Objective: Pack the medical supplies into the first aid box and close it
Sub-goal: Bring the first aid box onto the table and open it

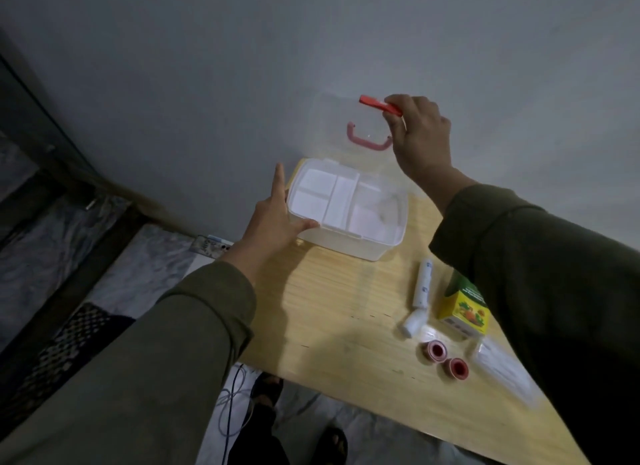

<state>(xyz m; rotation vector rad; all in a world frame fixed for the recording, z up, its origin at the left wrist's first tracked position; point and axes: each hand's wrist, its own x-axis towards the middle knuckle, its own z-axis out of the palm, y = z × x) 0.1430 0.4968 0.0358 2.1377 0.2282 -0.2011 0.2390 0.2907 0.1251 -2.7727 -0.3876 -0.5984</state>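
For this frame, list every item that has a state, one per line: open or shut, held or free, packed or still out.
First aid box: open, divided tray empty.
Clear lid: raised upright.
Red latch: pinched by right hand.
Left hand: open, bracing the box's left side.
Two white rolls: lying on table, unpacked.
Two red tape rolls: on table, unpacked.
Yellow-green carton: on table, unpacked.

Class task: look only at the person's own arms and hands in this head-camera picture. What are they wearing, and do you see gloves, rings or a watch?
Both arms wear long, loose sleeves of dark olive-green cloth, the left sleeve and right sleeve ending at the wrist. The left hand and right hand are bare: no gloves, rings or watch visible.
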